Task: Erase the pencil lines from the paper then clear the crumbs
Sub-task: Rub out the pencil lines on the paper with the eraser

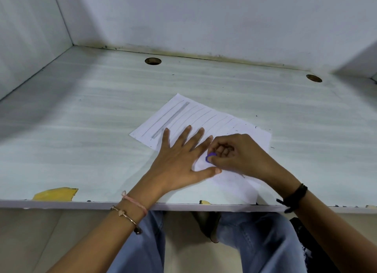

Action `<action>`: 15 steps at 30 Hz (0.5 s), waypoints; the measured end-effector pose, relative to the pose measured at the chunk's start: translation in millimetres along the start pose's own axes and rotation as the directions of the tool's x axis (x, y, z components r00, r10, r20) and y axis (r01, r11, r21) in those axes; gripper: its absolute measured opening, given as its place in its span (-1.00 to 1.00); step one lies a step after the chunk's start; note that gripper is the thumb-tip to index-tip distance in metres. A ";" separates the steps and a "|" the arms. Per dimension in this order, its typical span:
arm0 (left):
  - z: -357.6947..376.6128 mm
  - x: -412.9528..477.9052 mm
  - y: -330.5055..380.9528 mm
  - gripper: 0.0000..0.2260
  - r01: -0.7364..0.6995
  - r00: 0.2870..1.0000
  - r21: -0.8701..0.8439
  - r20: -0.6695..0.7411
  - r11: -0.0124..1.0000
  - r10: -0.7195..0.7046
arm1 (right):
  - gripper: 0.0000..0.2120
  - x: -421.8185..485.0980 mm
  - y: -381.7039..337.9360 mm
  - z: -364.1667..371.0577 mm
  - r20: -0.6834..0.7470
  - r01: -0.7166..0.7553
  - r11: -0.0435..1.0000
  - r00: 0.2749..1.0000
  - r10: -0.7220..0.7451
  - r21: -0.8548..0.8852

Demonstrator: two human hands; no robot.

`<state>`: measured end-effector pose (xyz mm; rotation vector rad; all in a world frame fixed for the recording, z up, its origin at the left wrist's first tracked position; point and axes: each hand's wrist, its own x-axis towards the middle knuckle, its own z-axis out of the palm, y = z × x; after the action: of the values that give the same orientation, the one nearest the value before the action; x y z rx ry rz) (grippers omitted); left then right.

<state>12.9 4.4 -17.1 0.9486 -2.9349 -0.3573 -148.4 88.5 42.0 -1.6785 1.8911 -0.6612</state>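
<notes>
Now: left hand [179,158] flat, fingers spread, pressing paper [206,134] onto desk [91,113]. Right hand [238,156] pinches purple eraser [210,156] against sheet, between left index fingertip and left thumb. Pencil lines [183,117] beyond left fingertips. Dark crumbs [256,127] scattered beyond right knuckles.

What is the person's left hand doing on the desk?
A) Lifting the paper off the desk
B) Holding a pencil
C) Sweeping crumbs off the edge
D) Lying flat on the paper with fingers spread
D: the left hand lies flat with its fingers spread on the paper, while the right hand pinches the purple eraser against the sheet.
</notes>
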 end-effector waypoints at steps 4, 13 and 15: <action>0.7 -0.8 -0.9 -0.24 -0.009 1.000 -0.004 -0.020 1.000 0.009 | -0.93 16.1 13.3 -16.7 -0.190 -0.058 0.993 0.981 0.038 -0.105; 2.4 0.0 -1.5 -0.25 -0.009 1.000 0.001 -0.029 1.000 0.009 | -0.93 16.9 12.7 -17.6 -0.151 -0.040 0.993 0.988 0.024 -0.107; 2.1 0.2 -1.7 -0.24 -0.010 1.000 0.008 -0.025 1.000 0.010 | -0.93 13.6 7.3 -10.5 -0.141 -0.010 0.995 0.990 -0.005 -0.103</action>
<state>13.5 3.5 -19.5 0.9325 -2.9197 -0.3318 -162.1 76.0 44.1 -1.7330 2.0582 -0.7087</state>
